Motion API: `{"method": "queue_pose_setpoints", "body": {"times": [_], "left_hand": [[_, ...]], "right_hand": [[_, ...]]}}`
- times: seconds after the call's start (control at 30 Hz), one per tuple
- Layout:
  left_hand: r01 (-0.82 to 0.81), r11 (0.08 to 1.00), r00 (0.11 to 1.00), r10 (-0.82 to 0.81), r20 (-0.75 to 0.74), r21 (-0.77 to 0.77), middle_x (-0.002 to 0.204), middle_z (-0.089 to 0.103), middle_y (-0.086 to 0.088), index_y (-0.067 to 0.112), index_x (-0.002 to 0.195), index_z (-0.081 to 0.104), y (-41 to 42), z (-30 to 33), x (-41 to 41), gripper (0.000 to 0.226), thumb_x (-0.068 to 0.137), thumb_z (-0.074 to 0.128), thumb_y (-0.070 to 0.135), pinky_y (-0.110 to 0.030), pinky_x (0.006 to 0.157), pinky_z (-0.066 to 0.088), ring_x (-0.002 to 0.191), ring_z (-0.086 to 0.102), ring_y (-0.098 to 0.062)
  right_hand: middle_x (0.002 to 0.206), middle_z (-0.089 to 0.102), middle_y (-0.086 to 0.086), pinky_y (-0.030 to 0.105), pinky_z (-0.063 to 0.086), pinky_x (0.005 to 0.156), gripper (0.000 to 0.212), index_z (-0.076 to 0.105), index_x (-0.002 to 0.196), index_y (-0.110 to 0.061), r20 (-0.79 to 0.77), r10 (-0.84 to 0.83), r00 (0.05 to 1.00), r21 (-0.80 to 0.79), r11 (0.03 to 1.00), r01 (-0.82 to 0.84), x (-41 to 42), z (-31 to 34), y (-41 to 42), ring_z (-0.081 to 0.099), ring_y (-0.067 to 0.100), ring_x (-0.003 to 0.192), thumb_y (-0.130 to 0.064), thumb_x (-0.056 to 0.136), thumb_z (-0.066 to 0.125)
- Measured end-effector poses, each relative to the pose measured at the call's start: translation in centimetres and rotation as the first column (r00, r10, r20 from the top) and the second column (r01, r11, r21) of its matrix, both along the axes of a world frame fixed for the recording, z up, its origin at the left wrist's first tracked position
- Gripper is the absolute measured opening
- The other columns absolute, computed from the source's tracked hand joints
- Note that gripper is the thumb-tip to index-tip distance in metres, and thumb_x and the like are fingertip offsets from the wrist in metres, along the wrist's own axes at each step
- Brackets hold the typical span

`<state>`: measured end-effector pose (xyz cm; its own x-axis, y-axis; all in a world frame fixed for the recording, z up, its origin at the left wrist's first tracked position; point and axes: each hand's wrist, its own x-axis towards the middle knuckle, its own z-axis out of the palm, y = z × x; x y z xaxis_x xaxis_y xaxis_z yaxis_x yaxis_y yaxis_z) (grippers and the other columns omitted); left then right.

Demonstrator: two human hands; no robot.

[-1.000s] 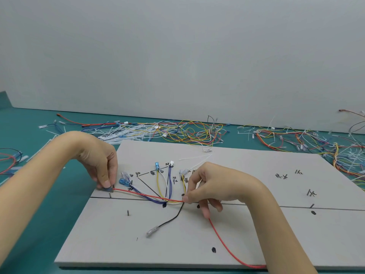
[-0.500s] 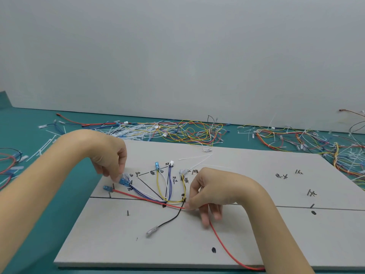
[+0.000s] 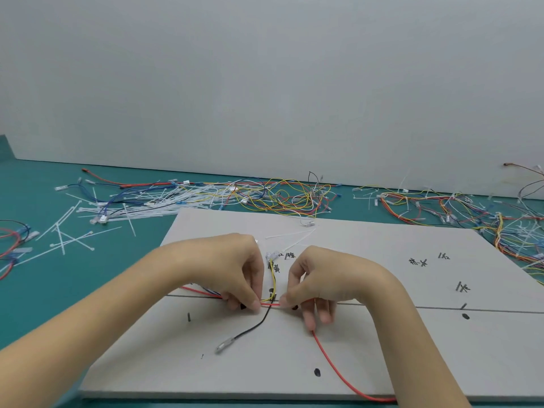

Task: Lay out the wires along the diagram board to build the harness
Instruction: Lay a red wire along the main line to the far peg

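A: Wire position to be logged. Where is the red wire (image 3: 338, 375) held?

B: It is pinched at two points close together, on the horizontal line drawn across the diagram board (image 3: 382, 348). The left hand (image 3: 235, 269) has its grip closed on the wire with thumb and forefinger; the right hand (image 3: 318, 278) is likewise closed on it, just to the right. A short red span is seen between the two grips.

A: Long axis?

B: Left-right along the drawn line between the grips. From the right grip the free length is bent toward the near edge of the board and trails off it at lower right. To the left a red stretch is seen running on past the left hand; its end is hidden.

A: Which hand is nearer the unlaid part?

B: The right. The slack is judged to need sweeping rightward along the line.

A: Neighbours?

B: A yellow wire (image 3: 273, 278) and a black wire (image 3: 253, 328) are crossed at the pinch point. Loose wires (image 3: 279, 195) and cable ties (image 3: 67, 231) are scattered on the green tabletop (image 3: 44, 304). No containers are seen.
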<state>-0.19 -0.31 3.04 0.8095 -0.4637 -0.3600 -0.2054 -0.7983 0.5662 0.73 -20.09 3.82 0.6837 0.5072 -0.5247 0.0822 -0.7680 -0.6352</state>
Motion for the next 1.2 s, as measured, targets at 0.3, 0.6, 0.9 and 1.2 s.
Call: {"method": "queue_pose_setpoints", "body": {"times": [0.3, 0.6, 0.9, 1.2], "left_hand": [[-0.024, 0.999, 0.994, 0.021, 0.109, 0.026, 0.061, 0.068, 0.008, 0.019, 0.074, 0.071, -0.6, -0.9, 0.0, 0.011, 0.074, 0.079, 0.027, -0.013, 0.052, 0.043, 0.055, 0.058, -0.002], [-0.013, 0.997, 0.994, 0.022, 0.109, -0.078, 0.078, 0.069, 0.013, 0.03, 0.091, 0.066, -0.3, -1.3, 0.4, 0.027, 0.072, 0.084, 0.023, -0.014, 0.057, 0.044, 0.058, 0.056, 0.0], [-0.044, 0.996, 0.995, 0.051, 0.087, -0.079, 0.085, 0.064, 0.013, 0.044, 0.107, 0.061, 0.0, -1.8, 0.8, 0.047, 0.069, 0.086, 0.031, -0.013, 0.058, 0.047, 0.059, 0.057, 0.0], [-0.055, 0.992, 0.995, 0.064, 0.075, -0.116, 0.087, 0.058, 0.01, 0.043, 0.104, 0.066, 0.2, -2.2, 1.0, 0.043, 0.067, 0.088, 0.034, -0.011, 0.057, 0.042, 0.055, 0.05, 0.0]], "right_hand": [[0.057, 0.068, 0.008, 0.019, 0.047, 0.044, 0.022, 0.054, 0.076, -0.01, -0.015, -0.018, 1.0, -0.026, 1.0, 0.018, -0.2, 0.1, -0.5, 0.053, 0.013, 0.037, -0.021, 0.089, 0.068], [0.059, 0.069, 0.005, 0.017, 0.043, 0.043, 0.018, 0.061, 0.082, -0.011, 0.011, -0.077, 0.997, -0.104, 0.992, 0.077, 0.0, 0.4, -1.8, 0.046, 0.009, 0.035, -0.025, 0.088, 0.07], [0.067, 0.071, 0.004, 0.017, 0.03, 0.04, 0.021, 0.061, 0.099, -0.017, 0.089, -0.108, 0.99, -0.03, 0.993, 0.111, -0.7, 0.1, -2.5, 0.037, 0.014, 0.041, -0.028, 0.084, 0.07], [0.063, 0.067, -0.002, 0.018, 0.033, 0.042, 0.011, 0.069, 0.094, -0.02, 0.14, -0.075, 0.987, 0.032, 0.997, 0.071, -0.5, -0.3, -2.6, 0.039, 0.014, 0.044, -0.028, 0.087, 0.067]]}}
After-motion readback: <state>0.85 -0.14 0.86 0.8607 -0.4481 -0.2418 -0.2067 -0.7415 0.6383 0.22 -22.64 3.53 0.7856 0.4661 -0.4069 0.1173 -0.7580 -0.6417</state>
